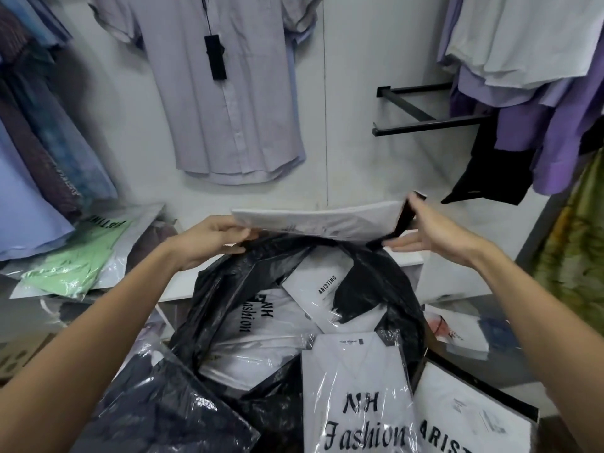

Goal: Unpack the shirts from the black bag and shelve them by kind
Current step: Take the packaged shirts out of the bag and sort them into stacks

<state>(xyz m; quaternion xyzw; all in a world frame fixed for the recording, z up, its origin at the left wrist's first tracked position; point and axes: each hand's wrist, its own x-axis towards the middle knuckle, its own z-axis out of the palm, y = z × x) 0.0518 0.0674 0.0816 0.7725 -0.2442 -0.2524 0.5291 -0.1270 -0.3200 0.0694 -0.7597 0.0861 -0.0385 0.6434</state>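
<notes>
Left hand [215,238] and right hand [434,230] each pinch the packed shirt [320,222] — slick wrap, perhaps snagging the black bag [261,263], may slip.

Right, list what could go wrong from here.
1. The packed white shirt is held flat only by its two ends, left hand and right hand; the slick wrap could slip from either grip.
2. The black bag is torn open, so the wrapped shirts piled at its mouth may slide out.

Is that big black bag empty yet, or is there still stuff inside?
Not empty. The black bag gapes open, with several plastic-wrapped shirts visible inside, including NH Fashion and Aristino packs.
</notes>
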